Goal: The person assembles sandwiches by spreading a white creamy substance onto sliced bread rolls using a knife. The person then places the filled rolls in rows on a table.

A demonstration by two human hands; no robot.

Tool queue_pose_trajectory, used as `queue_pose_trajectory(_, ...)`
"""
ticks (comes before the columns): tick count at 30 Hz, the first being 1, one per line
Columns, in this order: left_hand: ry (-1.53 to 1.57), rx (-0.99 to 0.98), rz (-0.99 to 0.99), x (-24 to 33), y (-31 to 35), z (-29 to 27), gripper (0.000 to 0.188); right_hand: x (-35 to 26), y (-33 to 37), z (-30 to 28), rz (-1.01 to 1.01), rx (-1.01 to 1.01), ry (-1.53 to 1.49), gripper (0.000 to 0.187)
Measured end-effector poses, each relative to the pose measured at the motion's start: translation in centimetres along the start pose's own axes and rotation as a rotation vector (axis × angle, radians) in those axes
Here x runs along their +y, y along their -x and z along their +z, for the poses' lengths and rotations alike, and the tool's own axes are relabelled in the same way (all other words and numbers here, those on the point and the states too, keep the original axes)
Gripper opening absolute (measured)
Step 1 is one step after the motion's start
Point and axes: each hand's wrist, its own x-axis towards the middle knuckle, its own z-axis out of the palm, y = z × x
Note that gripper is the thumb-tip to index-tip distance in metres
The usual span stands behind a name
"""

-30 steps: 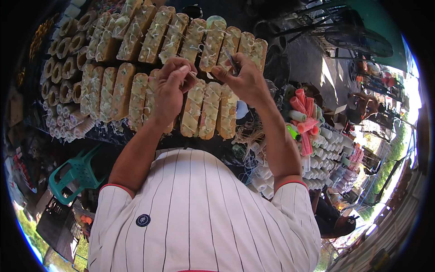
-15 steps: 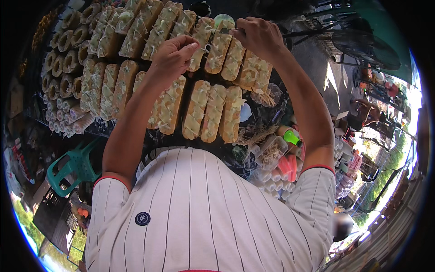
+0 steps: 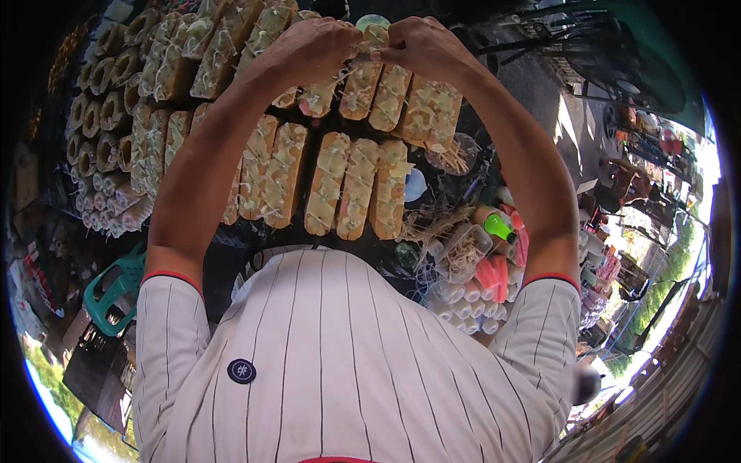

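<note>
Your left hand (image 3: pixel 326 50) and right hand (image 3: pixel 424 48) flank the far end of the tan block (image 3: pixel 360 91), fingers drawn in; what they hold cannot be told. Fine finger work appears in hand, calling for small motions. Neighbouring blocks (image 3: pixel 390 96) crowd its right; narrow room opens off its near end.

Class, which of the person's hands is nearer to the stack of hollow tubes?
The left hand. It is to the right of the hollow tubes, with several blocks between; the right hand is farther right, beyond the left.
</note>
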Motion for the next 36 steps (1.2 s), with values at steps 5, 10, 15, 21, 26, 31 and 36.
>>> queue_pose_trajectory(5, 0.029, -0.061, 0.018, 1.1, 1.5, -0.9, 0.014, 0.7, 2.8, 1.2, 0.058, 0.099, -0.017, 0.046)
queue_pose_trajectory(10, 0.115, -0.025, -0.056, 2.6, 2.7, 0.4, 0.012, -0.3, 4.8, 1.2, 0.163, 0.132, -0.109, 0.047)
queue_pose_trajectory(15, 0.110, 0.373, -0.045, 2.5, 2.8, 1.4, 0.013, -1.8, 5.6, 2.3, 0.106, 0.265, -0.067, 0.043)
queue_pose_trajectory(21, 1.368, 0.009, -0.502, 0.3, 4.6, -0.8, 0.021, -2.1, 4.6, 2.7, -0.007, 0.287, 0.169, 0.040)
queue_pose_trajectory(26, 1.685, -0.015, -0.573, 0.6, 5.7, -0.7, 0.026, -2.4, 3.9, 3.4, -0.100, 0.266, 0.302, 0.042)
queue_pose_trajectory(31, 1.715, -0.118, -0.426, -0.4, 5.1, -0.9, 0.033, -2.9, 1.8, -0.2, 0.084, -0.091, -0.046, 0.051)
queue_pose_trajectory(36, 0.469, -0.153, -0.435, 3.9, 2.5, -2.1, 0.027, -0.7, 1.7, 0.7, 0.100, -0.027, -0.088, 0.058)
